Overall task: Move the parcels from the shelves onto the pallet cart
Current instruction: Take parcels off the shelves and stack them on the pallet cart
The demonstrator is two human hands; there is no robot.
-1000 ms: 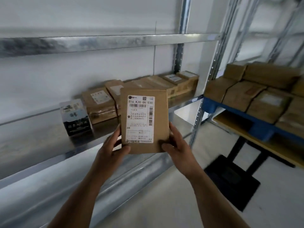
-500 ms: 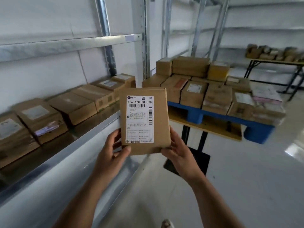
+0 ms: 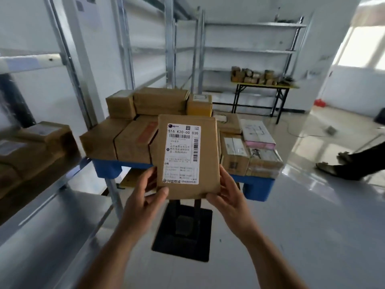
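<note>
The flat brown parcel (image 3: 188, 156) is up in the air, held upright with its white label (image 3: 182, 153) facing the person. The left hand (image 3: 143, 197) pinches its bottom left corner, thumb on the front and the other fingers (image 3: 149, 176) behind. The right hand (image 3: 228, 195) holds the bottom right corner the same way, with its fingers (image 3: 226, 178) curled along the side edge.

The parcel looks thin and light, since a grip at two corners keeps it up. It looks like a stiff card envelope, and it stays flat without drooping. The paper skin may be a bit smooth, so a pinch on both bottom corners seems a good way to carry it. It might bend if squeezed hard in the middle.

Just past the fingers, behind the parcel, stands the pallet cart (image 3: 258, 186) with its blue deck. It is already piled with brown boxes (image 3: 133, 142) and a pink packet (image 3: 259, 135). To the left of the left hand is a metal shelf (image 3: 41, 192) with more parcels (image 3: 39, 147) on it. Far beyond the fingers a desk (image 3: 264, 85) holds small things, too blurry to name. Off to the right of the right hand, someone's foot (image 3: 327, 167) shows on the floor.
</note>
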